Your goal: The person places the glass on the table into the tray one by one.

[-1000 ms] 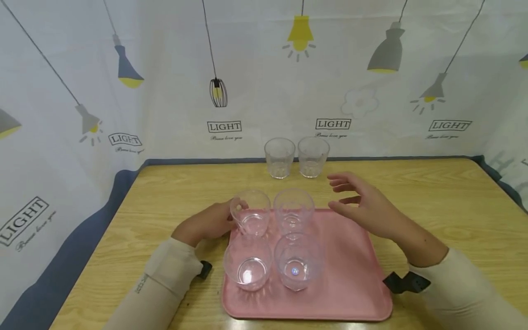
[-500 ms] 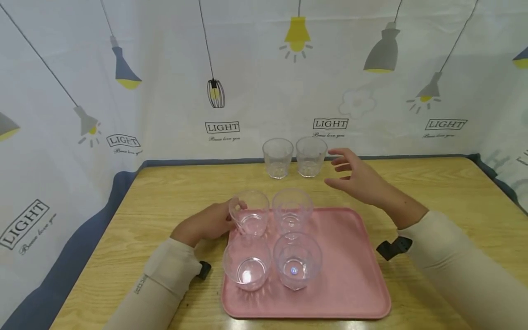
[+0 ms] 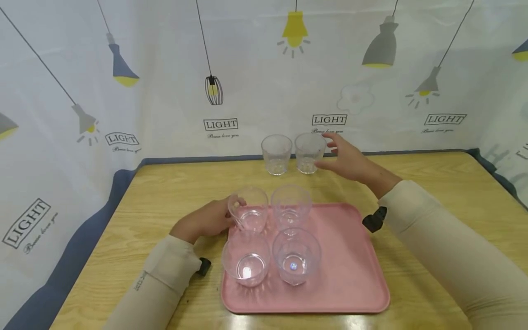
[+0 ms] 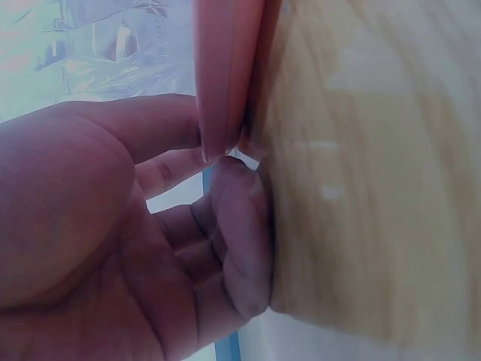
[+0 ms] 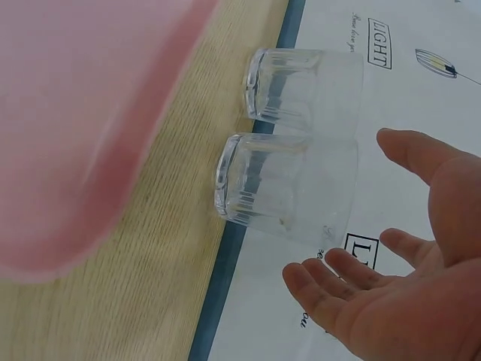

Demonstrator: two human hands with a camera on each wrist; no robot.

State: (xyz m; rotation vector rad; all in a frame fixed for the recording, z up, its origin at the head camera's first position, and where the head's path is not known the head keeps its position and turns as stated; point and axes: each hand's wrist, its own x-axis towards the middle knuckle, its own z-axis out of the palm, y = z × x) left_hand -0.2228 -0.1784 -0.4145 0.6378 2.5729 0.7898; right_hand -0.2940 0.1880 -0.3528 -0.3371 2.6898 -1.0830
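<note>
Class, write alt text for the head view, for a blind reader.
An open right hand is beside the rightmost of two clear cups at the back of a table; the left hand holds a pink tray by its left edge. It bears four more cups.

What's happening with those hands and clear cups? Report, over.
Left hand grips edge of pink tray. Right hand beside right rear cup, not yet gripping it. Four cups on tray. Nothing visible between that hand and cup.
</note>
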